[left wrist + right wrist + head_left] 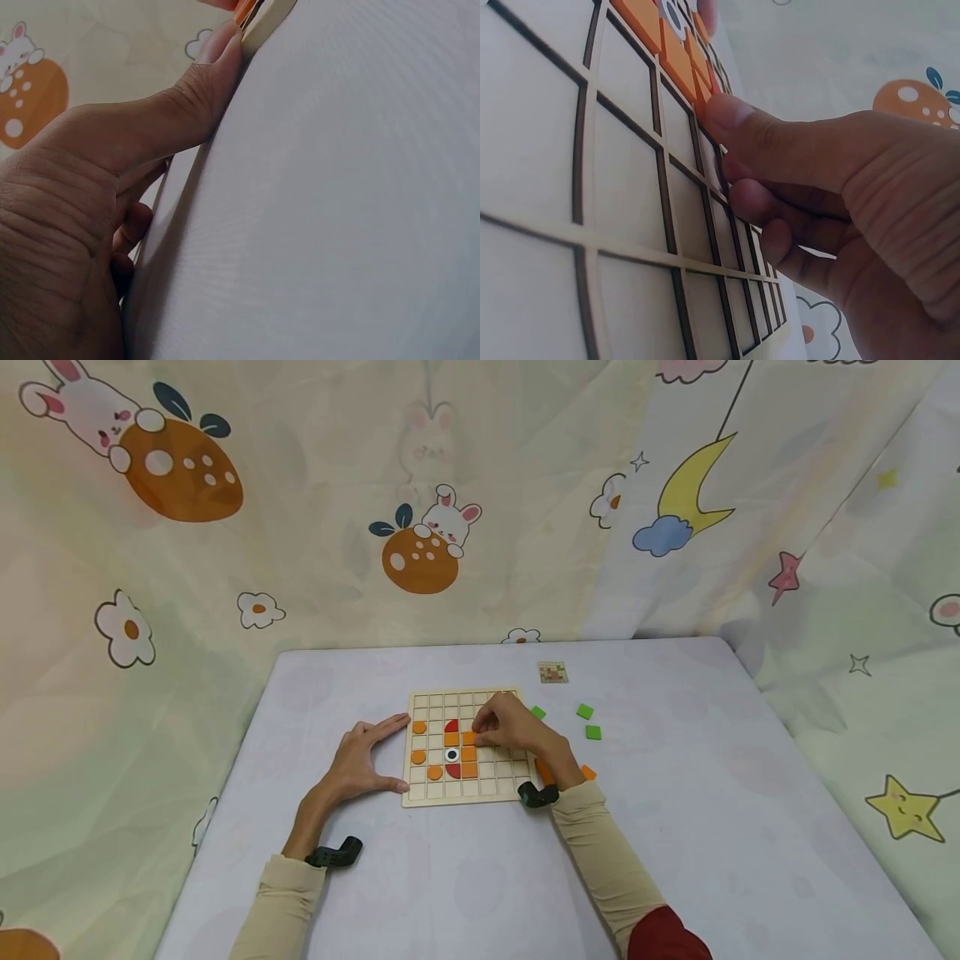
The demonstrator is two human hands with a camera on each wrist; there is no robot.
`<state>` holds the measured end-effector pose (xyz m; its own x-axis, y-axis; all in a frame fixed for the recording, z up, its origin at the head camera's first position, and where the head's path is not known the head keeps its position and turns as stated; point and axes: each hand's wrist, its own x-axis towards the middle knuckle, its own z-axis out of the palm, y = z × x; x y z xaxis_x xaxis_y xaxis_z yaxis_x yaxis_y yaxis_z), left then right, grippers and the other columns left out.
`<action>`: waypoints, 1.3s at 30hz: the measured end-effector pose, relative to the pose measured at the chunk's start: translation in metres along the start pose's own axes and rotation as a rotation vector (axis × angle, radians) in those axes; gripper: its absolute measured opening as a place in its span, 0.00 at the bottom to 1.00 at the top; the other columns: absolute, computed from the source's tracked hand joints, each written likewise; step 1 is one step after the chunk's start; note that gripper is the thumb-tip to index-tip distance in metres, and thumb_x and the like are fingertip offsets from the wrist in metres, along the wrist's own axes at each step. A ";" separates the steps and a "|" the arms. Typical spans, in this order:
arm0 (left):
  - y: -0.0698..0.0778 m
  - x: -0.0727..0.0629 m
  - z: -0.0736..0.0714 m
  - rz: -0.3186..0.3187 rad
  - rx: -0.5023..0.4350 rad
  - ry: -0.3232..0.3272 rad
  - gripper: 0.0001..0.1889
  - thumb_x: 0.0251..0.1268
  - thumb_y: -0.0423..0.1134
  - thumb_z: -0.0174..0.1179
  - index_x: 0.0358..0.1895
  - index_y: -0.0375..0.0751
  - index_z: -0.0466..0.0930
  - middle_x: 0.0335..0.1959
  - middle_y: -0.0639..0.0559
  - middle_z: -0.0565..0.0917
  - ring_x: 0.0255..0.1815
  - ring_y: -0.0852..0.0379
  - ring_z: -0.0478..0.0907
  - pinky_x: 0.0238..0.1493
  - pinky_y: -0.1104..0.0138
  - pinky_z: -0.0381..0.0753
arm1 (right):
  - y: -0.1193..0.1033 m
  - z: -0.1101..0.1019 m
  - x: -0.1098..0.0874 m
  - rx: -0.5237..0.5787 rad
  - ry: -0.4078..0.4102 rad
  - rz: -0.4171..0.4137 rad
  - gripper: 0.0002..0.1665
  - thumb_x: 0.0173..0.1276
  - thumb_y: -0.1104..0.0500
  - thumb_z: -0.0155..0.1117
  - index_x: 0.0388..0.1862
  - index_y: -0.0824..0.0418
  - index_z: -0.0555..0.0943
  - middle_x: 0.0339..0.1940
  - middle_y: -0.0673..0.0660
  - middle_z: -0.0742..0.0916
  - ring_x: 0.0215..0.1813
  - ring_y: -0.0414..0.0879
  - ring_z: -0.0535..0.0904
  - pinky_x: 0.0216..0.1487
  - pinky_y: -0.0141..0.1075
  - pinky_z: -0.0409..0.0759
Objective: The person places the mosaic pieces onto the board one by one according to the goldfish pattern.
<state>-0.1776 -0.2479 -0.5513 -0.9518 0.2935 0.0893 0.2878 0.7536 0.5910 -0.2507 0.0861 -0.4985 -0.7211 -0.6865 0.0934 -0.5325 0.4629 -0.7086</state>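
Note:
A pale wooden grid board (495,787) lies on the table with coloured pieces in its cells. My left hand (352,766) spreads its thumb and fingers against the board's left edge. With bent fingers, my right hand (513,725) pinches an orange square tile (468,738) at the top of a column of orange tiles. In the right wrist view the thumb (731,112) presses at that tile's edge. Left of this column are a white eye tile (452,755), a red rounded piece (452,726) above and another below. Several orange discs (418,757) sit farther left.
Several green square tiles (585,712) lie right of the board. Loose orange pieces (589,772) show beside the right wrist, partly hidden by it. A small patterned card (553,672) lies behind them on the white-covered table (420,877). Printed cloth hangs around the table.

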 end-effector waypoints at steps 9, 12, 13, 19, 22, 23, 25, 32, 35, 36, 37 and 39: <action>0.001 -0.001 -0.001 0.001 -0.003 -0.003 0.65 0.34 0.64 0.90 0.85 0.58 0.69 0.86 0.53 0.71 0.55 0.50 0.69 0.59 0.50 0.65 | 0.001 0.003 0.002 -0.019 -0.017 0.009 0.04 0.68 0.67 0.80 0.40 0.65 0.93 0.33 0.54 0.93 0.33 0.38 0.83 0.39 0.31 0.83; 0.001 0.000 -0.001 0.002 0.002 -0.003 0.65 0.34 0.64 0.90 0.85 0.59 0.69 0.86 0.53 0.71 0.55 0.50 0.69 0.60 0.51 0.65 | 0.001 0.003 0.002 -0.033 -0.018 0.003 0.04 0.68 0.67 0.79 0.41 0.65 0.94 0.34 0.54 0.93 0.33 0.38 0.83 0.40 0.31 0.84; 0.001 0.000 -0.001 0.003 0.006 -0.002 0.65 0.35 0.64 0.90 0.85 0.58 0.69 0.86 0.53 0.71 0.55 0.50 0.69 0.59 0.51 0.65 | 0.001 0.003 0.002 -0.038 -0.016 0.004 0.04 0.68 0.67 0.79 0.41 0.65 0.94 0.34 0.54 0.93 0.33 0.38 0.83 0.40 0.31 0.84; 0.001 -0.001 0.000 0.000 0.009 0.002 0.65 0.35 0.64 0.90 0.85 0.57 0.69 0.85 0.51 0.71 0.55 0.49 0.70 0.58 0.50 0.65 | -0.003 0.001 0.000 -0.060 -0.010 0.027 0.05 0.69 0.66 0.80 0.42 0.65 0.94 0.34 0.54 0.93 0.34 0.38 0.83 0.40 0.30 0.83; 0.001 -0.001 0.000 -0.007 0.003 -0.003 0.65 0.35 0.64 0.90 0.85 0.58 0.68 0.86 0.52 0.71 0.56 0.49 0.69 0.59 0.50 0.65 | -0.007 -0.001 -0.004 -0.071 0.000 0.034 0.06 0.68 0.65 0.80 0.42 0.66 0.94 0.35 0.55 0.93 0.35 0.39 0.83 0.41 0.31 0.83; 0.001 -0.001 0.000 -0.009 0.002 -0.005 0.65 0.35 0.64 0.90 0.85 0.58 0.68 0.86 0.53 0.71 0.56 0.49 0.70 0.60 0.50 0.65 | -0.008 -0.002 -0.005 -0.075 0.004 0.034 0.06 0.68 0.65 0.81 0.42 0.66 0.94 0.35 0.56 0.94 0.35 0.40 0.84 0.41 0.31 0.84; 0.000 -0.001 0.000 -0.012 0.002 -0.007 0.65 0.35 0.64 0.90 0.85 0.59 0.68 0.86 0.54 0.71 0.57 0.49 0.70 0.61 0.50 0.65 | -0.009 -0.005 -0.007 -0.089 0.014 0.038 0.07 0.67 0.65 0.81 0.42 0.66 0.94 0.37 0.57 0.94 0.36 0.41 0.85 0.42 0.32 0.85; -0.001 -0.001 0.000 -0.003 -0.005 -0.002 0.66 0.33 0.65 0.90 0.85 0.59 0.68 0.86 0.54 0.71 0.57 0.49 0.70 0.60 0.50 0.66 | -0.008 -0.017 -0.021 -0.074 0.018 0.098 0.08 0.66 0.65 0.82 0.43 0.66 0.94 0.38 0.56 0.94 0.38 0.42 0.86 0.46 0.35 0.87; -0.002 -0.001 0.000 0.001 -0.001 -0.002 0.66 0.33 0.66 0.89 0.85 0.59 0.68 0.86 0.53 0.71 0.57 0.50 0.70 0.59 0.51 0.66 | -0.005 -0.022 -0.028 -0.077 0.019 0.113 0.09 0.66 0.65 0.82 0.43 0.67 0.93 0.37 0.55 0.94 0.38 0.41 0.85 0.45 0.35 0.87; -0.002 -0.001 0.000 0.003 0.001 -0.003 0.66 0.33 0.66 0.89 0.85 0.59 0.68 0.86 0.53 0.71 0.57 0.50 0.70 0.59 0.51 0.66 | -0.003 -0.023 -0.031 -0.077 0.021 0.118 0.09 0.65 0.66 0.82 0.43 0.67 0.94 0.37 0.55 0.94 0.37 0.41 0.85 0.45 0.35 0.87; -0.002 -0.001 0.000 0.003 0.003 -0.003 0.66 0.33 0.66 0.89 0.85 0.59 0.68 0.86 0.53 0.71 0.57 0.50 0.70 0.59 0.51 0.66 | -0.002 -0.024 -0.033 -0.079 0.024 0.123 0.09 0.65 0.66 0.83 0.43 0.67 0.94 0.37 0.55 0.94 0.37 0.41 0.85 0.45 0.35 0.86; -0.002 0.000 0.001 0.002 0.005 -0.003 0.66 0.33 0.66 0.89 0.85 0.59 0.68 0.86 0.53 0.71 0.58 0.50 0.70 0.60 0.51 0.66 | 0.001 -0.027 -0.037 -0.076 0.031 0.130 0.09 0.64 0.66 0.83 0.42 0.67 0.94 0.36 0.55 0.94 0.36 0.41 0.85 0.44 0.35 0.86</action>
<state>-0.1778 -0.2493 -0.5533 -0.9509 0.2968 0.0880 0.2903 0.7557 0.5871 -0.2367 0.1269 -0.4841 -0.7990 -0.6007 0.0267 -0.4647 0.5887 -0.6614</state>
